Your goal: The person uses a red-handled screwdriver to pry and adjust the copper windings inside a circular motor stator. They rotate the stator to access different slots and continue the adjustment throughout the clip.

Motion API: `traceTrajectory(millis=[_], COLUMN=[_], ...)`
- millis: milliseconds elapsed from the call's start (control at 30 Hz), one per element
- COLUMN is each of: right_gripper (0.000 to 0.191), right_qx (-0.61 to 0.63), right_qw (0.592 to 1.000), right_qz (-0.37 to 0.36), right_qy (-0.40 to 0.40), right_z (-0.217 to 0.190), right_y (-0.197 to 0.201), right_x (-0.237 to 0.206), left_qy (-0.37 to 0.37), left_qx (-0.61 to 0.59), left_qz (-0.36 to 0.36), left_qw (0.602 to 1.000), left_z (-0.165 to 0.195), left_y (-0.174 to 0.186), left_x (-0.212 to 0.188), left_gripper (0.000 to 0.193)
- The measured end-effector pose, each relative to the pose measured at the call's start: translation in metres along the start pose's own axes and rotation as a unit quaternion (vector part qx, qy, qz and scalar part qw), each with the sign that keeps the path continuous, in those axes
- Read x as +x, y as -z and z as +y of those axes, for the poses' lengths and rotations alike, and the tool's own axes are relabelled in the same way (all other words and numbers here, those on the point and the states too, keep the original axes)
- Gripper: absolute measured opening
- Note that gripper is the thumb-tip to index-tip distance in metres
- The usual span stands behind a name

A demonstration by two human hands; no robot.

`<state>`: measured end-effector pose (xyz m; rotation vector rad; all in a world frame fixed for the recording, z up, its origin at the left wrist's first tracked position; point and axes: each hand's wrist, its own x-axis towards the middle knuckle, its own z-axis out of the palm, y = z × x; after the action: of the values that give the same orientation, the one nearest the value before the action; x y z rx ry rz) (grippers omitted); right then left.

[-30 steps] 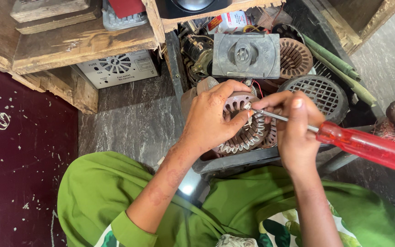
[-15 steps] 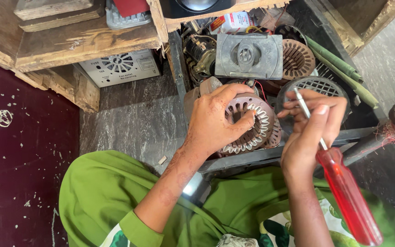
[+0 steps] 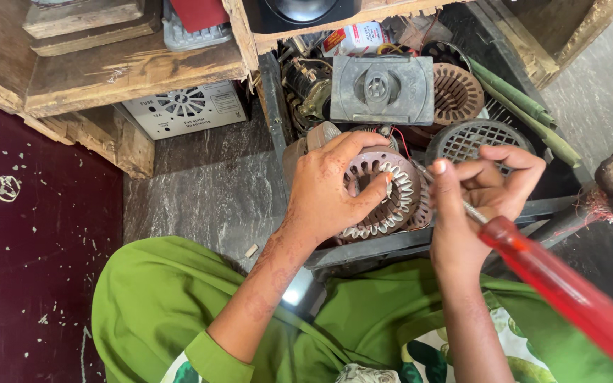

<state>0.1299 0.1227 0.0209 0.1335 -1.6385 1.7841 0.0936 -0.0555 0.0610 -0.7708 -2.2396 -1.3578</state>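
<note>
You see a bright picture lit by soft daylight. The shelf (image 3: 136,71) throws a dark shadow under itself. A white shine sits on the floor (image 3: 214,184). The red screwdriver handle (image 3: 569,298) looks a bit blurry near the corner. Straight lines bend at the edges.

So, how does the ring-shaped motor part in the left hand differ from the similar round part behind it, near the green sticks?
The held motor part is gripped by the left hand, while the rear motor part lies loose in the crate. The held one shows white slot liners around its inner ring; the rear one looks plain brown. The screwdriver in the right hand points at the held one only. Both are round, ribbed rings.
</note>
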Motion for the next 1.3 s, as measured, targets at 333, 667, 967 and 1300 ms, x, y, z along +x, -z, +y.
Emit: traceTrajectory(millis=[333,667,967,1300], right_gripper=[0.061,0.056,0.055,0.050], right_qx=[-0.332,-0.243,-0.307,-0.239], right_qw=[0.941,0.956,0.918,0.951], right_qz=[-0.040,-0.098,-0.200,-0.148], right_qy=[0.055,-0.131,-0.153,-0.130], right_z=[-0.019,-0.008,-0.004,-0.012], right_y=[0.016,0.042,0.046,0.031], right_x=[0.018,0.040,0.055,0.048], left_qy=[0.050,-0.003,-0.003,0.004], left_qx=[0.005,0.003,0.013,0.012], left_qz=[-0.008,0.015,0.017,0.027], left_qw=[0.999,1.000,1.000,1.000], left_z=[0.006,0.000,0.001,-0.002], left_y=[0.001,-0.003,-0.002,-0.005], left_x=[0.002,-0.002,0.000,0.001], left_gripper=[0.031,0.029,0.029,0.028])
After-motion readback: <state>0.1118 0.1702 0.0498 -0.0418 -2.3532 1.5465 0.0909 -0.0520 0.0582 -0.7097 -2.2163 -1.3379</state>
